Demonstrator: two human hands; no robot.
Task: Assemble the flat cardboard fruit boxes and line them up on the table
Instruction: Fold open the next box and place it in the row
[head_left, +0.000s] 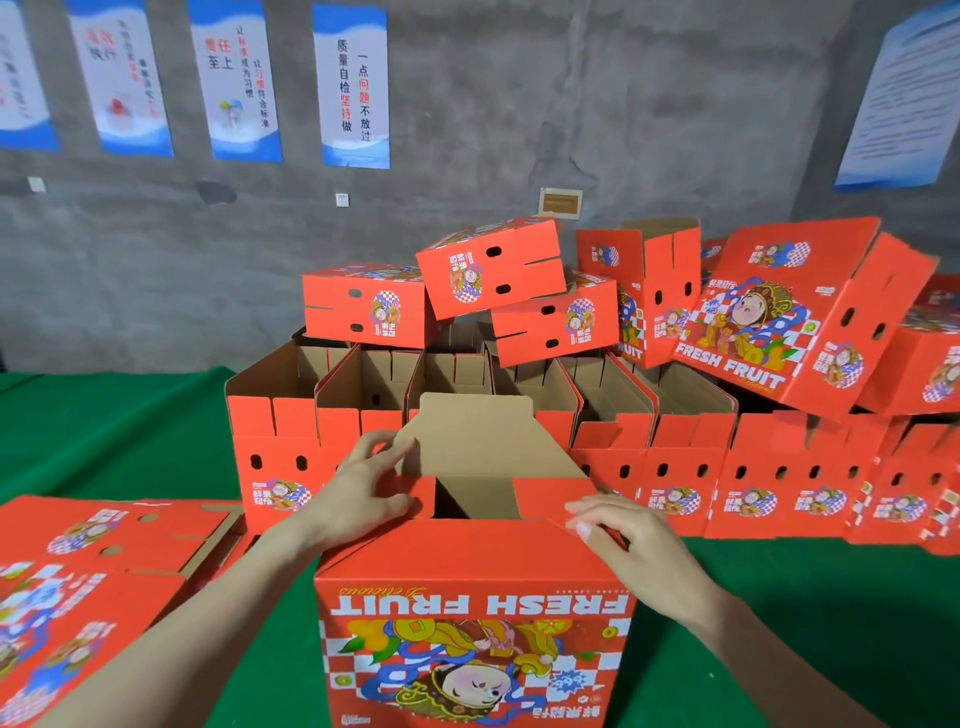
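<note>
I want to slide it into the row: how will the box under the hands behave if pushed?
The box probably slides easily: it looks empty, so light. With the far flap still up and side flaps unlocked, its walls may flex. Pushed high, it might tip on the green cloth.

The near box (475, 618) runs off the bottom edge; flat stack (88, 587) cut off left; far-left poster (21, 78) text blurs unreadable.
</note>
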